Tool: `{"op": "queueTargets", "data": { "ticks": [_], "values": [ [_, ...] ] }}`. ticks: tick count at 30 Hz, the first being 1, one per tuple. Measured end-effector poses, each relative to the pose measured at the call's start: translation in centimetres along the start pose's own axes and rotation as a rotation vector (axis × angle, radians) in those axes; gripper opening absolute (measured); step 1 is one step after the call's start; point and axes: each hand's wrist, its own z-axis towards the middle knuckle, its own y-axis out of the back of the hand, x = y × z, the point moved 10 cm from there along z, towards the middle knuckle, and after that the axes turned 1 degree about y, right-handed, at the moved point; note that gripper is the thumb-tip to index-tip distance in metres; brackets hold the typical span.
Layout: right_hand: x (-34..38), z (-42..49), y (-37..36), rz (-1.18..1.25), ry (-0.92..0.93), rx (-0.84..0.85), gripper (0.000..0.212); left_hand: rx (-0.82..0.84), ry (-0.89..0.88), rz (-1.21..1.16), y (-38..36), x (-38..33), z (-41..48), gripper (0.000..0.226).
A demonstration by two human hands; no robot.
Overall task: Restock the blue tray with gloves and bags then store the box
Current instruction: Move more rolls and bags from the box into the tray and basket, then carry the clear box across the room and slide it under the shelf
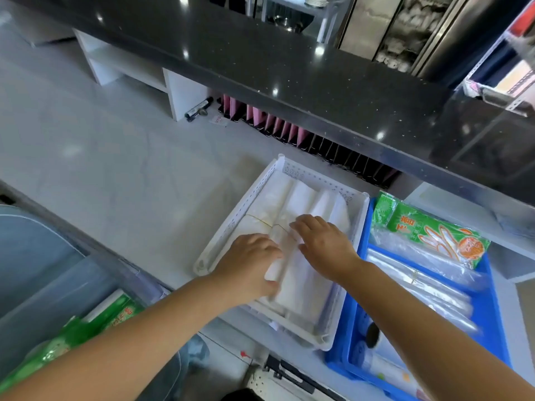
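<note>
Blue tray point(496, 287) at 3 o'clock already holds gloves pack point(440, 231), clear bags point(419, 282). My left hand point(249, 264) grips white bag bundle point(301, 273) in white basket point(246, 206); right hand point(324, 244) flat, open on it. Box storing remains.

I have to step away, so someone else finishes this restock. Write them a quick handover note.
Left hand and right hand both rest on the white bags in the white tray; grip unclear.
Blue tray, right of it, already holds a green glove pack and clear bags.
More green packs lie at lower left.
Left: finish restocking, store the box.
</note>
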Motion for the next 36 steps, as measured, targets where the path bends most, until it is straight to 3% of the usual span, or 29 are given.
{"op": "queueTargets", "data": {
  "ticks": [6,13,22,26,36],
  "values": [
    [8.9,-0.9,4.1,-0.007,-0.049,-0.173,0.028,-0.288,0.088,-0.13,6.3,5.9,-8.4,0.031],
    [24.4,-0.9,5.0,0.069,-0.08,-0.322,0.019,-0.455,0.217,-0.155,11.2,16.6,-24.0,0.018],
    [37.9,-1.4,-0.5,0.145,-0.025,-0.187,0.018,-0.346,0.478,-0.119,9.6,26.8,-36.8,0.017],
    [40.0,-2.4,-4.2,0.205,-0.018,-0.094,0.019,-0.286,0.545,-0.127,7.2,28.2,-39.4,0.016],
    [41.6,-6.1,-15.1,0.164,-0.224,0.259,0.034,-0.143,0.664,-0.013,2.7,34.1,-44.0,0.019]
  ]
}}
